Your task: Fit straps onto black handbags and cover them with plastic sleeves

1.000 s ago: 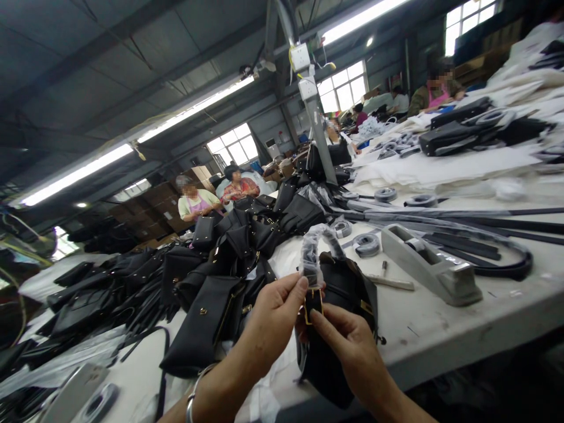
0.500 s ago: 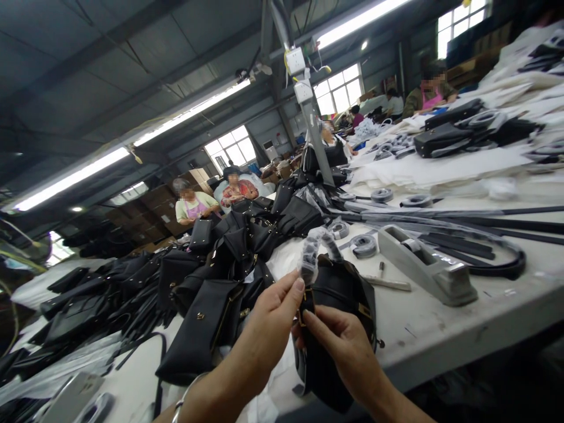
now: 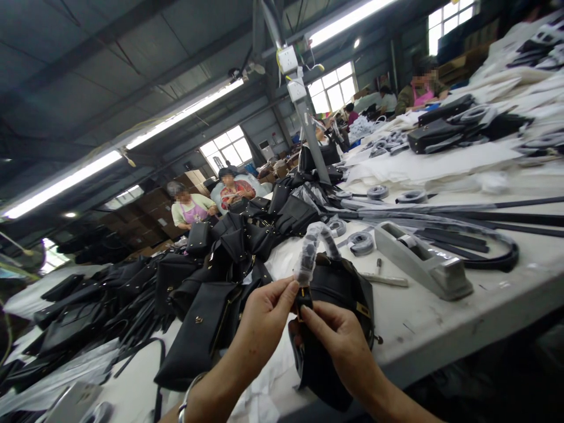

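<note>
A black handbag (image 3: 335,282) with gold-coloured fittings is in front of me at the table's near edge. Its curved handle (image 3: 311,249) stands up, wrapped in clear plastic. My left hand (image 3: 273,302) pinches the lower end of that handle beside a gold buckle. Just below, my right hand (image 3: 332,329) grips the short black strap (image 3: 304,298) at the same fitting, thumb on top. Fingertips partly cover the buckle, so its fastening cannot be made out.
A grey tape dispenser (image 3: 423,261) and a hammer (image 3: 385,279) lie right of the bag. Black handbags (image 3: 198,329) are heaped on the left. Wrapped straps (image 3: 440,220) stretch across the table behind. A post (image 3: 312,138) rises mid-table; several people sit farther back.
The view has shifted slightly. My fingers have moved a little at the buckle, and the handle's wrapped end stands slightly straighter. Both hands keep their grip.
</note>
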Tool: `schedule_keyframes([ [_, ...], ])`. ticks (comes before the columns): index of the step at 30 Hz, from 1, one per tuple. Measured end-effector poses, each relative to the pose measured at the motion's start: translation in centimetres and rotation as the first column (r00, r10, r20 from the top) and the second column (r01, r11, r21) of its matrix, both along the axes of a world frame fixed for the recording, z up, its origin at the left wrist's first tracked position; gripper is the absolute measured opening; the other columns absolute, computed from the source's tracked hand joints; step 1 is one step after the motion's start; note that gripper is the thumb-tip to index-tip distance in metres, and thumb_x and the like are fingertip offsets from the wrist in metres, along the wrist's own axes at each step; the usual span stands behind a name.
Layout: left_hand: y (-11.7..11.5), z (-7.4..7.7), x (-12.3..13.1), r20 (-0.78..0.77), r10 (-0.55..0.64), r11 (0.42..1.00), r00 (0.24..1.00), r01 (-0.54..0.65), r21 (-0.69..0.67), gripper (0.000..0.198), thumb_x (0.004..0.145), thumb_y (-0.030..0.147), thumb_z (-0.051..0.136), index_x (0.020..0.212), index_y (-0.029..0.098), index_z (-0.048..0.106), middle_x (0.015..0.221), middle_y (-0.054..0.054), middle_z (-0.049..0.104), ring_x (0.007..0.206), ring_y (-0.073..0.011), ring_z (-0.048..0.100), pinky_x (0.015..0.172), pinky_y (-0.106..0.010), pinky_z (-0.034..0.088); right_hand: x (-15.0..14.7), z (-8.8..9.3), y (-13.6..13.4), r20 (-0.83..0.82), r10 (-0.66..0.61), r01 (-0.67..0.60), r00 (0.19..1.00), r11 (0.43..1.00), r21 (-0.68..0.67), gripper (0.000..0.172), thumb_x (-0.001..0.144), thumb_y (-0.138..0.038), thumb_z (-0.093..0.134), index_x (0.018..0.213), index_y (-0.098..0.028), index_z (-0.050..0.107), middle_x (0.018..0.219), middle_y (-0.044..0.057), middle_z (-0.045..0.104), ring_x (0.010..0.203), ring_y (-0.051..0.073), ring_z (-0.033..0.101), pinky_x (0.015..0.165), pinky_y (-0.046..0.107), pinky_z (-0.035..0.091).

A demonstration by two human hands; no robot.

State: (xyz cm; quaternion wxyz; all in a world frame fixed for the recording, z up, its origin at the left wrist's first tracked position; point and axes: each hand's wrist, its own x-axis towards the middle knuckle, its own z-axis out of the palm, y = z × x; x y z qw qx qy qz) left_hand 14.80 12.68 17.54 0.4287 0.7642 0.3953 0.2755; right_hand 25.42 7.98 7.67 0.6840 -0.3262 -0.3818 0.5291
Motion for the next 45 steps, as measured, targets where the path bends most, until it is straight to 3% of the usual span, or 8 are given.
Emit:
schedule_keyframes([
  [6, 0.2, 0.0, -0.3, -0.039, -0.047, 0.999, 0.998, 0.048, 0.021, 0.031, 0.093, 0.041, 0.059, 0.099, 0.015, 0.075, 0.082, -0.004, 0.071, 0.074, -0.0175, 0.062, 0.063, -0.023, 0.048, 0.2, -0.1, 0.0, -0.015, -0.003, 0.004, 1.0, 0.998, 0.061, 0.037, 0.092, -0.048, 0.063, 0.083, -0.013, 0.074, 0.07, 0.005, 0.067, 0.066, 0.016, 0.06, 0.061, 0.027, 0.044],
  [12, 0.8, -0.3, -0.9, -0.178, 0.08, 0.928, 0.981, -0.008, 0.372, 0.023, 0.092, 0.037, 0.063, 0.097, 0.019, 0.075, 0.089, -0.005, 0.076, 0.082, -0.0205, 0.07, 0.073, -0.025, 0.052, 0.1, -0.3, 0.2, -0.016, 0.005, -0.004, 1.0, 0.999, 0.042, 0.036, 0.092, -0.048, 0.063, 0.087, -0.014, 0.074, 0.072, 0.004, 0.068, 0.066, 0.016, 0.061, 0.061, 0.026, 0.044],
  [17, 1.0, 0.0, -1.4, -0.345, 0.186, 0.661, 0.92, 0.143, 0.737, 0.019, 0.097, 0.023, 0.054, 0.093, 0.018, 0.072, 0.09, -0.007, 0.074, 0.08, -0.019, 0.07, 0.073, -0.026, 0.052, -0.2, -0.7, 0.4, -0.01, 0.016, -0.015, 1.0, 0.999, 0.039, 0.036, 0.093, -0.047, 0.061, 0.088, -0.013, 0.072, 0.074, 0.006, 0.07, 0.067, 0.016, 0.062, 0.064, 0.028, 0.047],
  [23, 1.0, 0.4, -2.1, -0.488, 0.206, 0.366, 0.848, 0.395, 0.843, 0.03, 0.096, 0.009, 0.046, 0.121, 0.012, 0.062, 0.104, -0.014, 0.074, 0.088, -0.0228, 0.072, 0.072, -0.028, 0.058, -0.1, -0.3, 0.5, 0.018, 0.028, -0.028, 0.999, 0.999, 0.041, 0.038, 0.094, -0.048, 0.06, 0.085, -0.013, 0.071, 0.074, 0.006, 0.07, 0.067, 0.017, 0.063, 0.064, 0.029, 0.047],
  [26, 0.9, 0.8, -2.0, -0.524, 0.221, 0.248, 0.823, 0.472, 0.846, 0.027, 0.094, 0.007, 0.046, 0.113, 0.012, 0.065, 0.104, -0.014, 0.074, 0.087, -0.0248, 0.073, 0.072, -0.031, 0.059, 0.1, -0.1, 0.4, 0.059, 0.022, -0.025, 0.998, 0.999, 0.048, 0.039, 0.093, -0.048, 0.06, 0.078, -0.014, 0.071, 0.071, 0.005, 0.069, 0.065, 0.016, 0.063, 0.062, 0.027, 0.047],
  [31, 0.7, 0.7, -1.3, -0.463, 0.23, 0.374, 0.856, 0.361, 0.854, 0.017, 0.095, 0.01, 0.051, 0.101, 0.017, 0.065, 0.095, -0.007, 0.072, 0.084, -0.0204, 0.07, 0.07, -0.027, 0.057, 0.1, 0.0, 0.4, 0.056, 0.031, -0.033, 0.998, 0.999, 0.041, 0.039, 0.092, -0.05, 0.061, 0.08, -0.014, 0.072, 0.071, 0.005, 0.069, 0.065, 0.017, 0.063, 0.061, 0.026, 0.047],
  [38, 1.0, -0.9, -2.3, -0.363, 0.138, 0.375, 0.922, 0.29, 0.88, 0.023, 0.094, 0.007, 0.053, 0.113, 0.016, 0.064, 0.103, -0.009, 0.073, 0.094, -0.0201, 0.07, 0.083, -0.027, 0.056, 0.0, 0.0, 0.4, 0.092, -0.011, 0.007, 0.996, 0.999, 0.038, 0.037, 0.093, -0.047, 0.061, 0.08, -0.015, 0.073, 0.072, 0.005, 0.07, 0.065, 0.016, 0.063, 0.061, 0.026, 0.046],
  [45, 0.3, -0.1, -2.3, -0.464, 0.235, 0.486, 0.854, 0.31, 0.817, 0.02, 0.096, 0.011, 0.052, 0.108, 0.014, 0.067, 0.101, -0.011, 0.073, 0.09, -0.0231, 0.071, 0.079, -0.031, 0.057, -0.2, -0.6, 0.6, 0.14, -0.061, 0.056, 0.988, 0.998, 0.041, 0.038, 0.095, -0.048, 0.058, 0.083, -0.015, 0.073, 0.072, 0.006, 0.071, 0.066, 0.018, 0.064, 0.063, 0.028, 0.046],
])
